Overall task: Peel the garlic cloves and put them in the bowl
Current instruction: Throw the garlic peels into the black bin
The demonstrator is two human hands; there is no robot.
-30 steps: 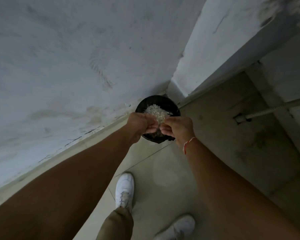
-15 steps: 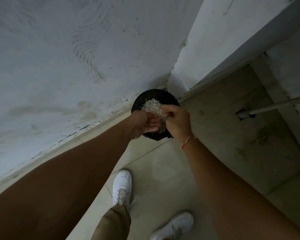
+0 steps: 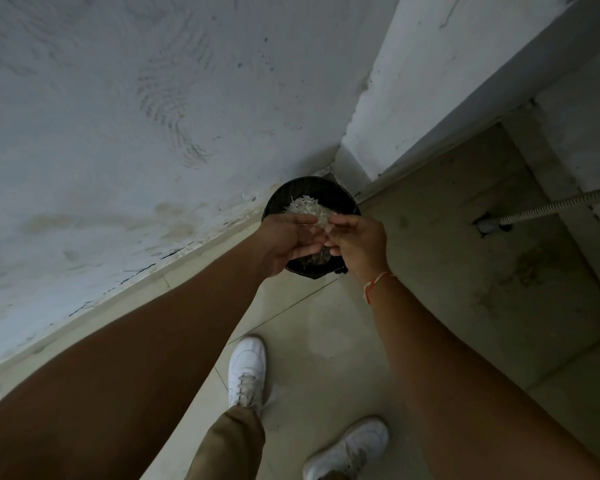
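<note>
A black round bin (image 3: 293,188) stands on the floor in the corner of the wall. A heap of pale garlic skins (image 3: 305,206) lies inside it. Both my hands hover just above its near rim. My left hand (image 3: 284,241) is turned palm up with its fingers stretched toward the right. My right hand (image 3: 361,244) has curled fingers whose tips meet the left fingertips. Whether a scrap of skin sits between them is hidden. No clove and no bowl are in view.
A stained white wall (image 3: 146,126) rises on the left, and a white pillar (image 3: 413,98) on the right. A ribbed metal hose (image 3: 555,205) runs from a floor pipe (image 3: 489,227). My white shoes (image 3: 247,367) (image 3: 352,443) stand on the tiled floor.
The left hand has opened from a curled grip to a flat palm. The right hand shifted over the left fingertips. Both hands stay above the bin.
</note>
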